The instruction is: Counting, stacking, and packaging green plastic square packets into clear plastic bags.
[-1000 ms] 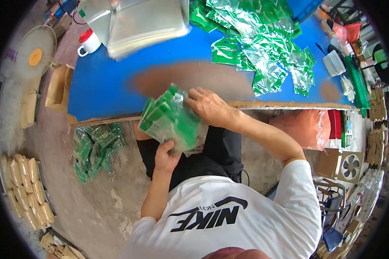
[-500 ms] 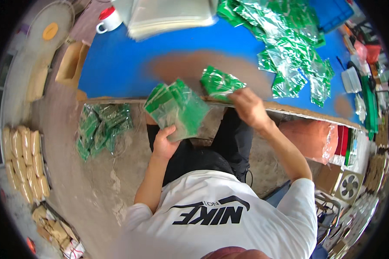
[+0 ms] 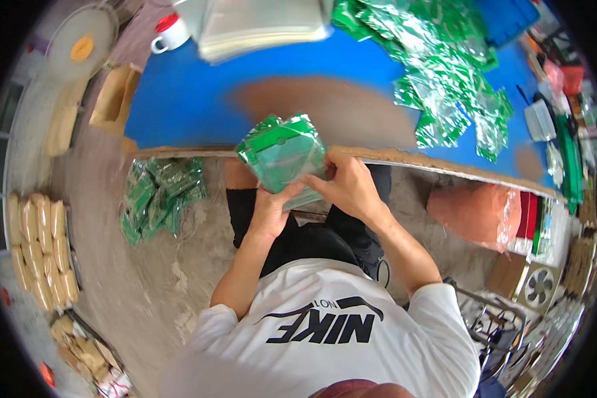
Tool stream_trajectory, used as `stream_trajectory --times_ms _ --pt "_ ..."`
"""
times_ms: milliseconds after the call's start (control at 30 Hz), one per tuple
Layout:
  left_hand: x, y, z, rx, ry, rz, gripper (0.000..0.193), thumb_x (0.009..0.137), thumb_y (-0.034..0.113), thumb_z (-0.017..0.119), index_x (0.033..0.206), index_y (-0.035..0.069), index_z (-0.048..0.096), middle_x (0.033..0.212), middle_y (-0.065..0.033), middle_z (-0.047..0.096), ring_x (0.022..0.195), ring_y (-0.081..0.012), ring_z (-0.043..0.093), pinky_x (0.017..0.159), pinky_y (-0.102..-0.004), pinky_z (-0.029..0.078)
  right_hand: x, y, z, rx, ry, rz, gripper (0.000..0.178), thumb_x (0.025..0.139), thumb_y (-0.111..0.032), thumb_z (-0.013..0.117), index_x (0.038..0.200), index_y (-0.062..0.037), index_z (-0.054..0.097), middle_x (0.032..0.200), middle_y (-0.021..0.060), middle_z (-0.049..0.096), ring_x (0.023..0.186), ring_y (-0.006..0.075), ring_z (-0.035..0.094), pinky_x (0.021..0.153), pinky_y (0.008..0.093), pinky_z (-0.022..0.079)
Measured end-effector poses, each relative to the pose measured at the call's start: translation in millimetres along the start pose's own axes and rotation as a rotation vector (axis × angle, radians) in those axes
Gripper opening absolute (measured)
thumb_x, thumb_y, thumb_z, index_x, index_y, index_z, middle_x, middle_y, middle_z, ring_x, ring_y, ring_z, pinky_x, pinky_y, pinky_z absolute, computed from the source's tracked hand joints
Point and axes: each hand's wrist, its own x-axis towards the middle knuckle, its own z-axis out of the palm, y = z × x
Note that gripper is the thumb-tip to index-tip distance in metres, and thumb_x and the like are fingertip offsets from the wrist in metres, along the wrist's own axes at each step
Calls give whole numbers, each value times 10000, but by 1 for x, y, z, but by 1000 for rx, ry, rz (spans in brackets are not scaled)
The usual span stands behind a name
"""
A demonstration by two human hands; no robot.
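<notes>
Two-handed hold on a stack of green-and-clear packets (image 3: 284,156), viewed from the head. The stack was located at the near edge of the table (image 3: 179,109), above the person's lap, with its upper part overlapping the tabletop in the view. Its upper corners were fanned slightly apart, so that several green edges showed. The left hand (image 3: 268,213) gripped the lower edge from the left, the thumb lying over the front; its other fingers were largely hidden behind the stack. The right hand (image 3: 353,186) gripped the lower right side, its fingers bent at that edge and its thumb pointing toward the left thumb across the face of the packets.

The table was blue, with a worn brown patch just beyond the stack. On its right part lay a loose, overlapping pile of similar green packets (image 3: 438,73), with a blue tray (image 3: 513,20) beside it at the far side. Toward the left stood a white mug with a red lid (image 3: 171,33), near a thick pile of clear sleeves (image 3: 262,36). Below the table edge, bundled green packets (image 3: 159,199) lay on the floor (image 3: 139,292) at left, and a salmon-coloured sack (image 3: 476,212) rested at right.
</notes>
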Motion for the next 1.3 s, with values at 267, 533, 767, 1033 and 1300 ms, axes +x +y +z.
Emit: stream_trajectory --times_ms 267,533,767,1033,1300 --pt "-10 -4 -18 137 -202 -149 655 743 24 789 1337 32 513 1233 -56 614 1124 -208 606 967 -362 493 63 66 -31 -93 477 -291 318 810 -322 778 867 -32 661 890 179 678 845 360 655 737 436 526" --pt "-13 -11 -71 -139 -178 -130 668 823 156 775 1402 46 461 1337 -73 576 1249 -289 548 1077 -464 425 69 165 -159 -642 433 177 888 868 -726 523 1457 -68 436 1407 328 446 1338 464 408 1107 564 310" --pt "-6 0 -71 -148 -194 -75 653 810 160 783 1384 53 492 1350 -75 583 1252 -290 542 1086 -459 418 90 110 -43 -729 310 -230 779 931 -627 479 1301 57 516 1384 314 471 1380 465 345 1121 626 250" --pt "7 7 -49 -146 -64 13 541 838 53 732 1333 55 515 1273 -72 607 1188 -244 588 1042 -407 469 42 50 -16 126 -191 -515 286 984 -227 533 1072 43 568 991 256 620 1013 445 594 891 476 484" --pt "9 -8 -71 -310 -159 -94 516 853 62 699 1339 53 526 1322 -78 601 1246 -277 556 1084 -452 438 85 102 -51 -797 317 -217 712 957 -583 468 1378 -10 511 1448 236 461 1406 454 324 1146 621 203"
